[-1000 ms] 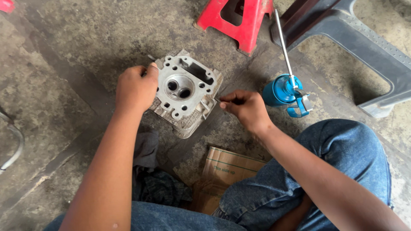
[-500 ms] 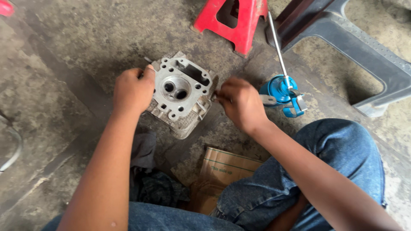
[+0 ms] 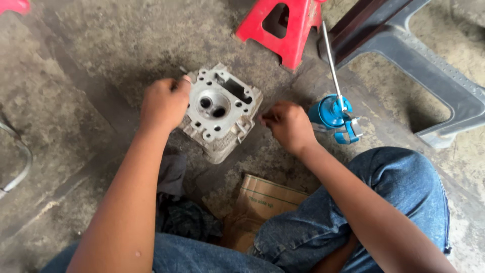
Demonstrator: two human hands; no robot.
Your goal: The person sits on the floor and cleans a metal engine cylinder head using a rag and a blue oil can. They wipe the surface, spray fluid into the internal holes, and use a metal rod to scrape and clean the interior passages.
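L hand (image 3: 164, 103) gripping cylinder head (image 3: 221, 117) edge, R hand (image 3: 287, 124) fingers pinched beside it, contents unclear

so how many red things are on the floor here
2: a red stand at top centre, above the cylinder head, and a red piece cut off at the top left corner. More may lie outside view.
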